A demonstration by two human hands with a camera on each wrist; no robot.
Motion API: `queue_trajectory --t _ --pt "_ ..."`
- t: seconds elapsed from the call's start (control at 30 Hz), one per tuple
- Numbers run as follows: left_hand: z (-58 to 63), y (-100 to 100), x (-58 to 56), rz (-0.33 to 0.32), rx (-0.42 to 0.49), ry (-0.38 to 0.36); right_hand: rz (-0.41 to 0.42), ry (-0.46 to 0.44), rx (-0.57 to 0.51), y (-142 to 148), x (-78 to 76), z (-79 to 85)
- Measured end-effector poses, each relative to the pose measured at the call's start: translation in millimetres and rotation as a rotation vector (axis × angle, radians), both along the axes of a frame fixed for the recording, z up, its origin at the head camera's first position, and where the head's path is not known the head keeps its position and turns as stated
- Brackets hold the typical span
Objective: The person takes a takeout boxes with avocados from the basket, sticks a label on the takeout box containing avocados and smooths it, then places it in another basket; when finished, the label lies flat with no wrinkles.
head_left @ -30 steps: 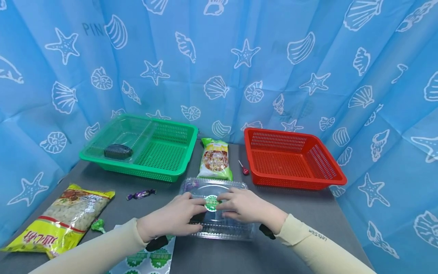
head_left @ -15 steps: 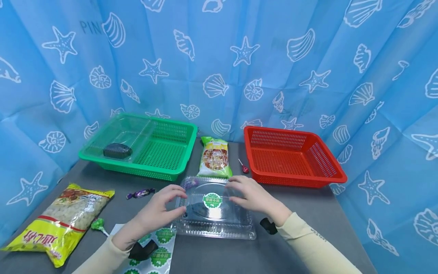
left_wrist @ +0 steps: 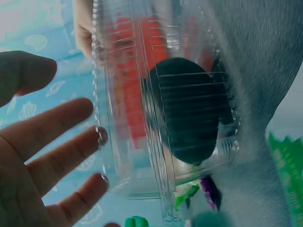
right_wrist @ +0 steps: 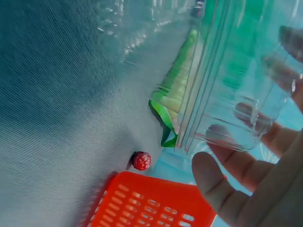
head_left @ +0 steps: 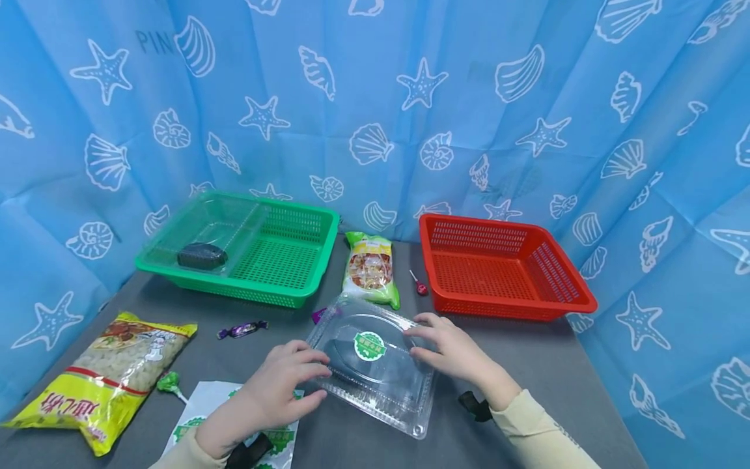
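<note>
A clear plastic clamshell box [head_left: 381, 387] lies at an angle in the middle of the table, a round green-and-white sticker [head_left: 370, 346] on its lid. Through its wall a dark oval object [left_wrist: 184, 113] shows inside, in the left wrist view. My left hand [head_left: 284, 384] is at the box's left side, fingers spread, their tips right at the lid's edge. On the other side my right hand [head_left: 451, 348] has its loosely bent fingers over the lid's right edge; in the right wrist view its thumb [right_wrist: 208, 172] stands beside the box corner.
A green basket [head_left: 293, 299] holding another clear box stands back left, a red basket [head_left: 498, 309] back right. Between them are a green-and-yellow food bag [head_left: 370, 273] and a red lollipop [head_left: 421, 287]. Leftward lie a yellow bag [head_left: 105, 378], wrapped candy [head_left: 243, 329], a green lollipop [head_left: 168, 382] and a sticker sheet [head_left: 196, 404].
Both hands have come off the sticker out to the box's sides. The box has turned clockwise, its near right corner now closer to me, and a purple wrapper shows beside its far left corner.
</note>
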State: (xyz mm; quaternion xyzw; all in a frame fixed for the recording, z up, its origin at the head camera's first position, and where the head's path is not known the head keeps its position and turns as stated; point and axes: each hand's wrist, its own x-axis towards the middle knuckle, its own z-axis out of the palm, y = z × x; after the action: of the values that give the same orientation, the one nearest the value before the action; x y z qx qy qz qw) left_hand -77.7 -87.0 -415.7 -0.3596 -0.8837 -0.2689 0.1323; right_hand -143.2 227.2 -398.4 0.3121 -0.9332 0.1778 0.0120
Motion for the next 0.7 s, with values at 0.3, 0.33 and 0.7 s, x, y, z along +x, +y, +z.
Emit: queue_trajectory --t 0.3,0.33,0.7 --pt "4.9 6 -19.8 0.116 -0.195 0.024 -0.202 0.075 -0.042 6 21.9 -9.9" --pt "4.0 6 -22.3 0.12 -0.201 0.016 -0.216 0.074 -0.045 6 22.3 -10.7" --pt "-8.9 -2 -43.0 0.159 0.229 -0.093 -0.303 -0.028 -0.353 15 15.5 -12.9"
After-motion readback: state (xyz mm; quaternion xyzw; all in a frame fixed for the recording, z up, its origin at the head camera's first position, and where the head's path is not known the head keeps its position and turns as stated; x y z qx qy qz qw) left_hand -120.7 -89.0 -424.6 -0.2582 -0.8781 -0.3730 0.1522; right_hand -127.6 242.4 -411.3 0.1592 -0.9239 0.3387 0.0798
